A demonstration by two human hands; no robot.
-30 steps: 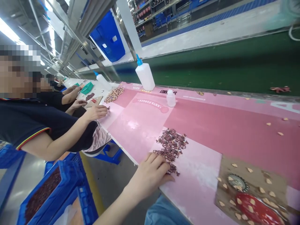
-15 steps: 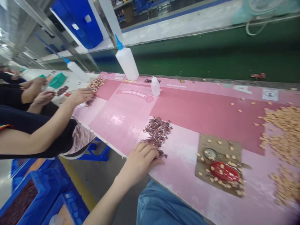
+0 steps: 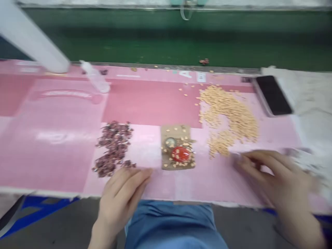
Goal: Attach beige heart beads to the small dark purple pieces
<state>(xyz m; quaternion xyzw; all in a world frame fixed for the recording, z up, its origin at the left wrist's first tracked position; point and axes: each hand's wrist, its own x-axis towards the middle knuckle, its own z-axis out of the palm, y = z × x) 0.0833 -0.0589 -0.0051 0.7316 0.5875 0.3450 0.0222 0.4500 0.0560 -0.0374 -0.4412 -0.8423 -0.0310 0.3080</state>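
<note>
My left hand (image 3: 121, 197) rests on the pink printed board (image 3: 147, 103) at its near edge, fingers just below a heap of dark purple-red flakes (image 3: 112, 148) and touching nothing else I can see. My right hand (image 3: 275, 180) is blurred, low on the right, fingers spread on the board below a spread of pale tan kernels (image 3: 228, 117). It shows nothing in its grip. Between my hands lies a brown card (image 3: 176, 133) with a red oval piece (image 3: 181, 154) and a small round disc (image 3: 170, 142) on it, scattered with kernels.
A black phone (image 3: 272, 95) lies on a white cloth (image 3: 311, 93) at the far right. A small plastic bottle (image 3: 94, 76) and a large white bottle (image 3: 31, 38) stand at the far left. A green belt (image 3: 166, 38) runs behind the board.
The view has swung right and down, so the co-workers and blue crates have left the frame. The phone and my right hand have come into view. My left hand stays near the flakes.
</note>
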